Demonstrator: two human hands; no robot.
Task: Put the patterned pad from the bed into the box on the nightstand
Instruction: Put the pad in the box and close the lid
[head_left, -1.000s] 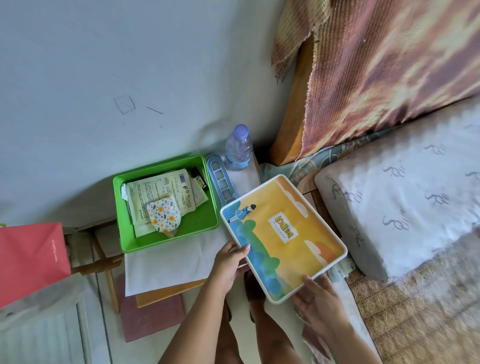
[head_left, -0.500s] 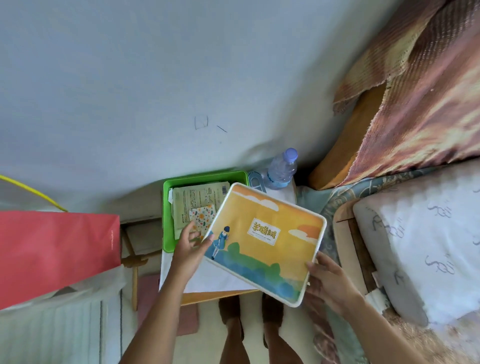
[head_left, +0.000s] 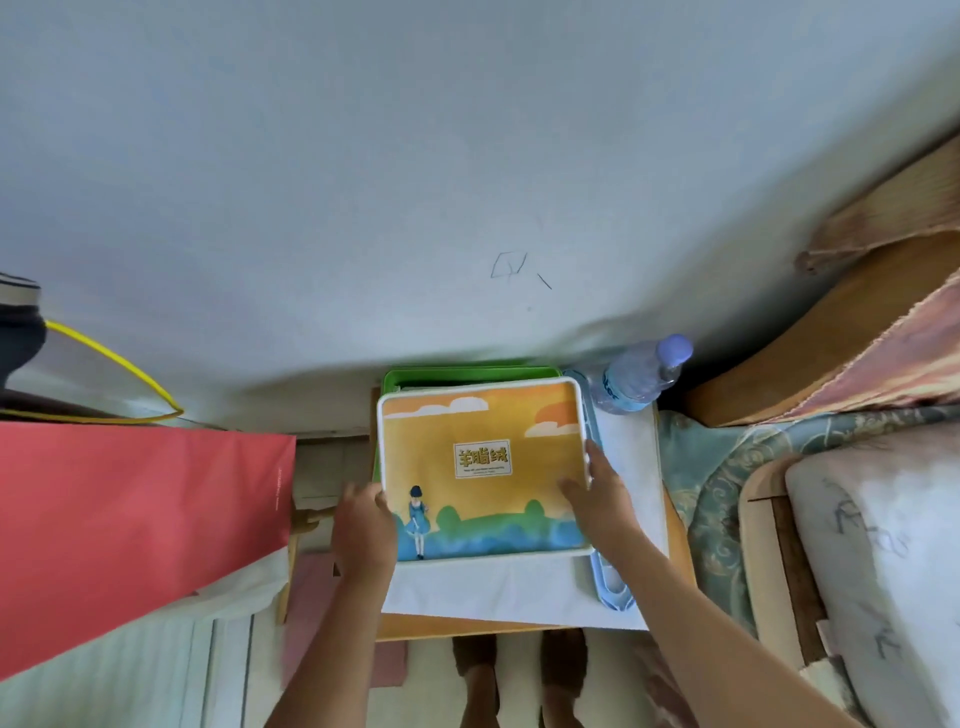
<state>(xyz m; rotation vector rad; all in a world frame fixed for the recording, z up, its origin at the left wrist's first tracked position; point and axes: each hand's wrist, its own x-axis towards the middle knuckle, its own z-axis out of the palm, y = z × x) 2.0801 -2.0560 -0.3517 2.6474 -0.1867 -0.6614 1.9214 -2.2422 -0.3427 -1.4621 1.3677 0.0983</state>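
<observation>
I have the patterned pad (head_left: 483, 467) flat over the green box (head_left: 470, 373) on the nightstand (head_left: 524, 621), picture side up, and it hides nearly all of the box; only the far green rim shows past its far edge. I hold it by its two sides so it keeps level as it goes down. My left hand (head_left: 363, 525) has its grip closed on the near left edge, fingers tucked under where I cannot see them. My right hand (head_left: 597, 493) pinches the right edge, thumb on the printed face. I cannot tell whether the pad already rests on the rim or hangs just above it. It looks wider than the box opening, so I judge it may sit on top, not drop in. A water bottle (head_left: 639, 376) lies just right of the far corner, near enough to nudge. A red bag (head_left: 140, 535) stands well left, clear of my arm.
</observation>
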